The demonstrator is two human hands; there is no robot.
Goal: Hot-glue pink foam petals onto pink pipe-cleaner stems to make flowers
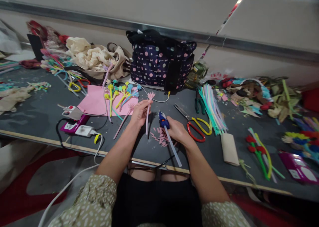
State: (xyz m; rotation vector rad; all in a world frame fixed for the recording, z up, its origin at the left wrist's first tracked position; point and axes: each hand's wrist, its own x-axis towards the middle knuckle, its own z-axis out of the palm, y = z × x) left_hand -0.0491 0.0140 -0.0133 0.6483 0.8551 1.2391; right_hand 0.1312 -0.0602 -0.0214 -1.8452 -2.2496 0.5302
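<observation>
Between the fingertips of my left hand (141,112) is a pink pipe-cleaner flower (147,119), its fringed head up and its stem hanging down. My right hand (176,130) is wrapped round a blue glue gun (163,120), nozzle pointing away from me, with a long translucent glue stick (172,147) sticking out of its back. The nozzle is a little right of the flower, apart from it. Small cut pink pieces (161,137) lie scattered on the dark table between my hands. Left of my left hand, another pink stem (122,124) rests on the table.
Pink paper (93,99) carries yellow and blue pipe-cleaner flowers (123,96). Red-and-yellow-handled scissors (195,125), dark pliers (199,101) and a pastel pipe-cleaner bundle (211,107) lie at right. A dotted bag (159,61) stands behind. Power strip (77,125) and cables are at left.
</observation>
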